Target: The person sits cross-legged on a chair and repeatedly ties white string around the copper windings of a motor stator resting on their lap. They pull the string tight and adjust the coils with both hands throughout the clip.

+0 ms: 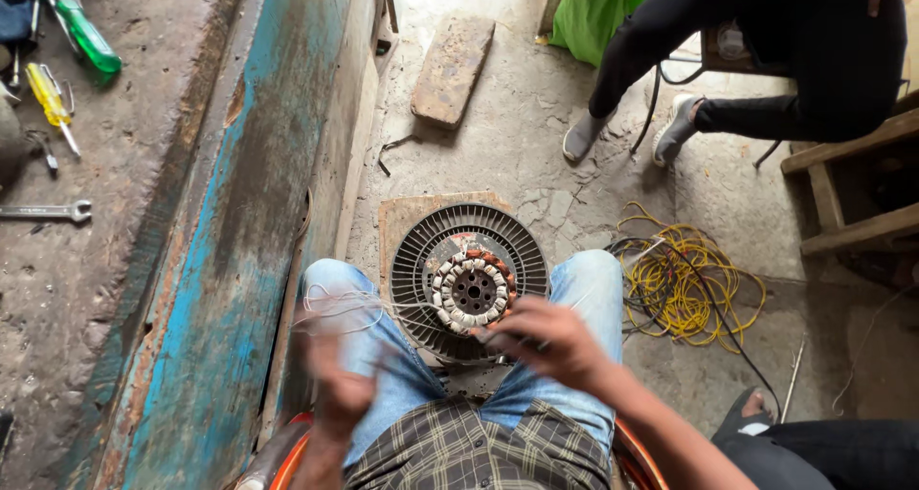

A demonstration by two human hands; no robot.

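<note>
Fan motor stator [471, 287] sitting between my knees, over a round finned grille [421, 260].

My right hand [550, 342] is closed at the stator's lower edge, pinching thin wire [356, 305]. My left hand [337, 380] is blurred, can't tell its grip; the strands run toward it.

- Under you lies a cracked, dusty concrete floor [536, 145], grey and stained, in soft, even daylight.
- To your left runs a rough bench [115, 289] with a worn top and a side board [239, 241] of flaking blue paint over rust.
- On the bench top you have a green-handled screwdriver [88, 38], a yellow-handled one [46, 93] and a spanner [46, 211].
- A rusty flat slab [453, 67] lies on the floor ahead of you.
- A tangle of yellow cable [684, 284] sits to your right.
- Further right stands a wooden frame [847, 189]; a green bag [593, 7] rests at the top.
</note>
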